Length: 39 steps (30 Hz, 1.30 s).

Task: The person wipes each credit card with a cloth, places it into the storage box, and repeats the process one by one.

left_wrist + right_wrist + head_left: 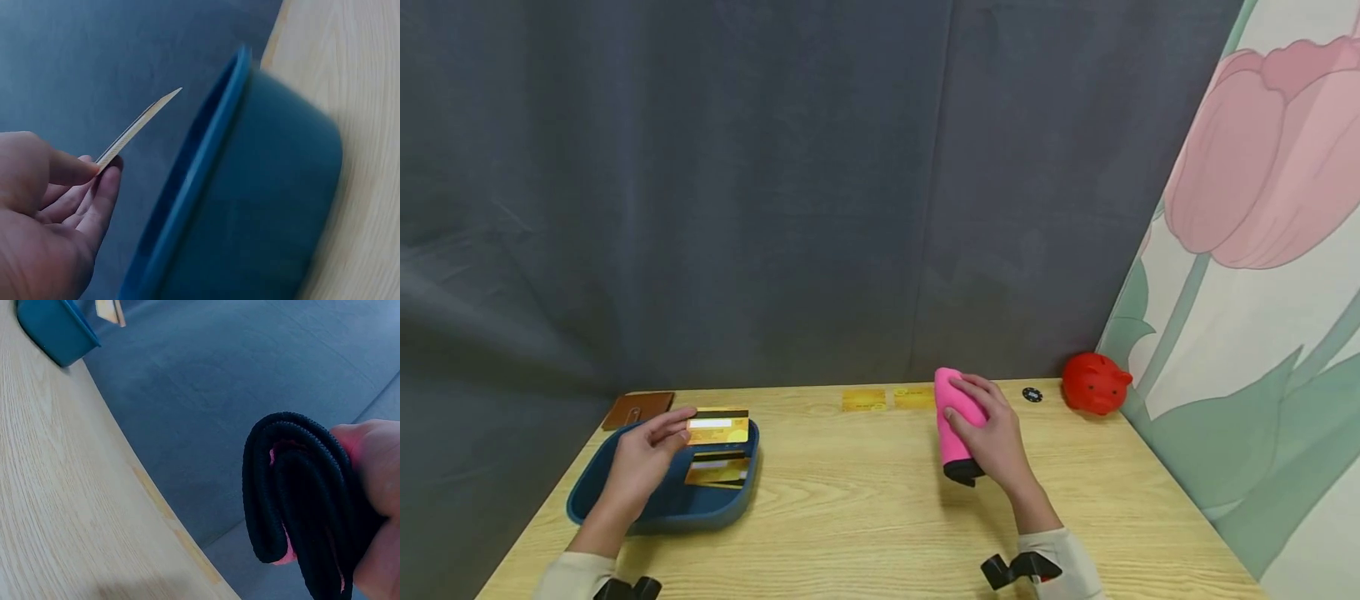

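Observation:
Over the blue bin [700, 523], the left hand [643, 467] pinches a yellow card [718, 429] between thumb and fingers; the left wrist view shows the card [134, 128] nearly edge-on beside the bin [262, 187]. More yellow cards [717, 472] lie inside the bin. On the right, the right hand [996, 437] grips a folded pink cloth item [955, 417] above the table. Its black edge, rolled in layers, faces the camera in the right wrist view [300, 481].
Two yellow cards [863, 400] lie flat at the table's back edge. A black chip [1032, 394] and a red piggy bank [1094, 383] are at the back right. A brown wallet-like item [638, 408] lies behind the bin. A dark curtain hangs behind the table.

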### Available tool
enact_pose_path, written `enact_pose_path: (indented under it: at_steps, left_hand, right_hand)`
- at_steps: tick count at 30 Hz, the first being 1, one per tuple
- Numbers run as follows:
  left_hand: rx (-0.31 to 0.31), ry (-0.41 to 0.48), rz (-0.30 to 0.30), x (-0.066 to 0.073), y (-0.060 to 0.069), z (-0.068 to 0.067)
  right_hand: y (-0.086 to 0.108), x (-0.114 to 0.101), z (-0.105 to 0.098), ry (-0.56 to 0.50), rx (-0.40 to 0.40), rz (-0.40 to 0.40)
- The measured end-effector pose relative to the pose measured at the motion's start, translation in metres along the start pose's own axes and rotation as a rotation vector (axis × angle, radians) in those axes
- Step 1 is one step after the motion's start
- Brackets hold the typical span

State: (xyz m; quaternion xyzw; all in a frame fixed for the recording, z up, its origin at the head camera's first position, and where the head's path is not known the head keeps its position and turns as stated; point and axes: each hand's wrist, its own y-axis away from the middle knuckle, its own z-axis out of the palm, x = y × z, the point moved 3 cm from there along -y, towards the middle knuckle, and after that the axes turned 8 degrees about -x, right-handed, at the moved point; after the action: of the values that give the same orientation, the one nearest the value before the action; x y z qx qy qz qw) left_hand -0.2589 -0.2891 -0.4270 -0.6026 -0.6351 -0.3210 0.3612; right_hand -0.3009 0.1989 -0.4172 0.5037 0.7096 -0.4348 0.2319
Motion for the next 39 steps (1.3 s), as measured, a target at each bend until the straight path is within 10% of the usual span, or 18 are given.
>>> enact_pose_path:
  at_steps: [19,39]
  left_hand:
    - [-0.209,-0.016,-0.102,-0.038,-0.022,-0.009]
    - [-0.212,0.165,-0.145,-0.049,-0.026,-0.010]
  right_hand:
    - [-0.003,0.000,0.000,-0.004,-0.016,0.040]
    - [0.000,0.003,-0.003,0.002,-0.016,0.046]
